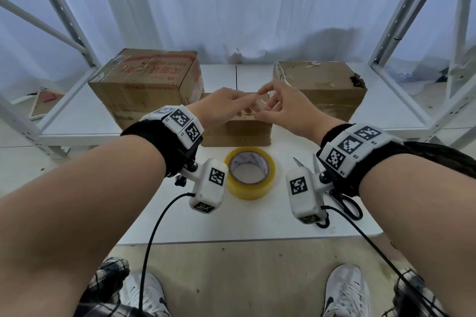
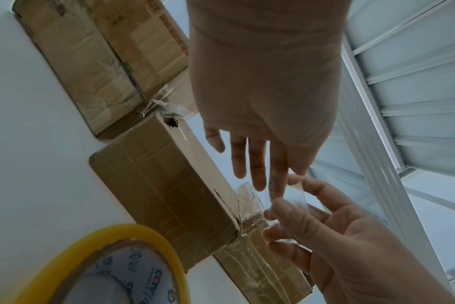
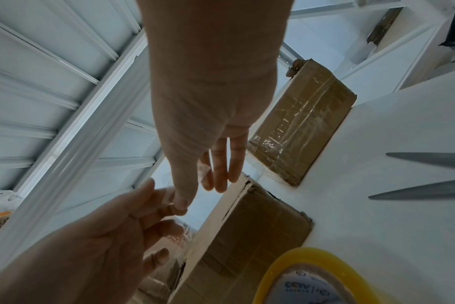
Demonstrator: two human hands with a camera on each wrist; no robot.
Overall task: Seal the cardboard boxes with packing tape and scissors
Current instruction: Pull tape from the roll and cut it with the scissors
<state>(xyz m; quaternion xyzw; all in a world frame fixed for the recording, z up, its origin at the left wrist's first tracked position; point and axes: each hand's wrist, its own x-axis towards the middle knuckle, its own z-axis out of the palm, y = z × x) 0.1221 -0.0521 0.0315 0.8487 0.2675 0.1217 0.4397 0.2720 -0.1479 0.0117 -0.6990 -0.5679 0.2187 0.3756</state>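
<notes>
Pinched between my right hand's (image 1: pixel 283 108) thumb and forefinger is a short scrap of clear tape (image 2: pixel 296 197), and it clings to the outstretched index finger of my left hand (image 1: pixel 221 108); the left fingers are straight and hold nothing by themselves, as the left wrist view shows. Both hands hover just above the small cardboard box (image 1: pixel 239 131), which sits at the middle of the white table (image 1: pixel 231 226) with its flaps down. Behind it to the left stands a larger box with red print (image 1: pixel 144 85), wrapped in old tape, and behind to the right another taped box (image 1: pixel 322 85) with a torn corner. Near my wrists, on the table's front part, the yellow roll of packing tape (image 1: pixel 249 172) lies flat, just in front of the small box. The scissors (image 1: pixel 345 201) lie to its right, blades apart and pointing away from me, partly hidden under my right wrist gear.
</notes>
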